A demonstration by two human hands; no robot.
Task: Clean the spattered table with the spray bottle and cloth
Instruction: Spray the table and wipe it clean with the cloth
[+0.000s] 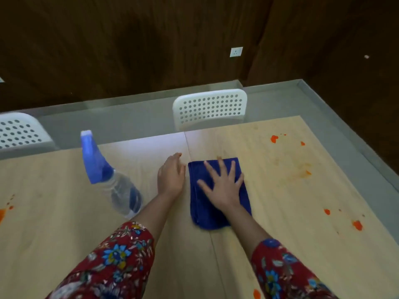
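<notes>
A folded dark blue cloth (204,203) lies on the light wooden table (64,223) near its middle. My right hand (222,186) presses flat on the cloth with fingers spread. My left hand (171,175) rests on the table just left of the cloth, fingers straight, holding nothing. A clear spray bottle (112,180) with a blue trigger head stands left of my left hand, apart from it. Orange spatters (274,138) mark the far right of the table, with more at the right edge (357,225), the left edge (3,213) and the near edge (256,294). A faint orange smear (302,171) lies right of the cloth.
Two white perforated chairs stand at the table's far side, one behind the middle (210,108) and one at the far left (19,132). Grey floor (129,117) and a dark wooden wall (151,39) lie beyond. The table's right edge runs diagonally.
</notes>
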